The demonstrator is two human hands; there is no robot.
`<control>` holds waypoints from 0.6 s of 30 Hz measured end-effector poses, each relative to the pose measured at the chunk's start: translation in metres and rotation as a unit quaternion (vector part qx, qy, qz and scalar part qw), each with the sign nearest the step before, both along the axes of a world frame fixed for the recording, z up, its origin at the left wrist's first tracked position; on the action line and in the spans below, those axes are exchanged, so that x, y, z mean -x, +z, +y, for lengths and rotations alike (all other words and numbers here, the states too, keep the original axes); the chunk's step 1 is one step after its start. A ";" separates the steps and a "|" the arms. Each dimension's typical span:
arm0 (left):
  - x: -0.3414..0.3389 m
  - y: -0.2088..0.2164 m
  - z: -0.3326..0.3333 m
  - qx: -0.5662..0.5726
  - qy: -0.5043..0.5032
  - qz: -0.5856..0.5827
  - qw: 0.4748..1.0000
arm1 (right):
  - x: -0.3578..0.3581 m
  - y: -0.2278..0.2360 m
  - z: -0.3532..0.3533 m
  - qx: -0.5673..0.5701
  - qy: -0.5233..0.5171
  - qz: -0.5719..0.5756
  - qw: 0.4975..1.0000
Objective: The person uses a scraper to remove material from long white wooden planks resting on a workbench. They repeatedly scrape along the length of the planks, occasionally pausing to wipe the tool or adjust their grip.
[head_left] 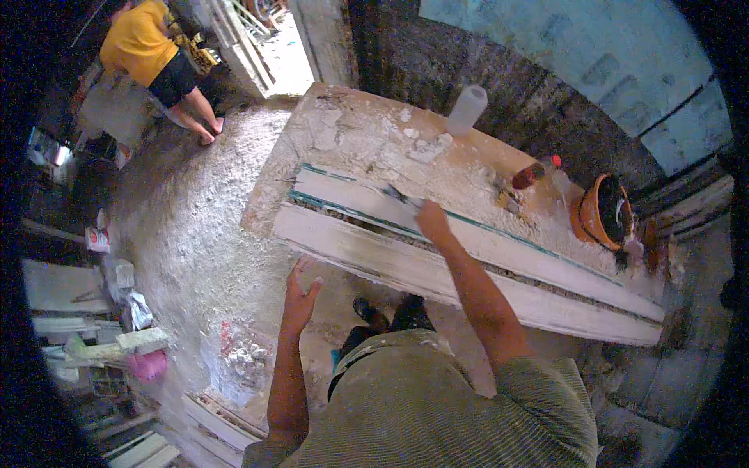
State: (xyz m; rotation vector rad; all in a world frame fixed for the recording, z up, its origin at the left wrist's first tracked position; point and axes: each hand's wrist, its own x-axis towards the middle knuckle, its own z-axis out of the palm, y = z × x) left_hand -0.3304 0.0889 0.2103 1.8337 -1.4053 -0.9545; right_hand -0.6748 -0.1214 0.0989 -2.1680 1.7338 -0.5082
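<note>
The right hand [433, 222] is closed around the handle of a putty knife [402, 197], whose blade rests on the upper of two long white plaster mouldings [499, 242]. The knife's long axis runs from the hand up and to the left, with the blade tip pointing toward the far-left end of the moulding. The left hand [299, 292] is open, fingers spread and holding nothing; it hovers just off the near-left end of the lower moulding [367, 249], and contact cannot be told from here.

Both mouldings lie side by side on the tabletop [351, 132], their long axes running from upper left to lower right, parallel to the near edge. A thin teal line edges the upper one. The tabletop is caked with white plaster patches.

At the far edge stands a white plastic bottle [466, 109], upright. Further right, a dark bottle with a red cap [534, 173] lies tilted on its side. An orange bucket [605, 212] sits at the right end.

On the plaster-dusted floor [195, 226], a person in a yellow shirt [140, 43] is well apart at upper left. More white mouldings [218, 417] lie at lower left.
</note>
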 end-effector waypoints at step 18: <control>-0.005 -0.019 -0.007 -0.052 0.080 0.003 0.995 | -0.094 0.002 -0.081 -0.140 0.038 -0.087 0.986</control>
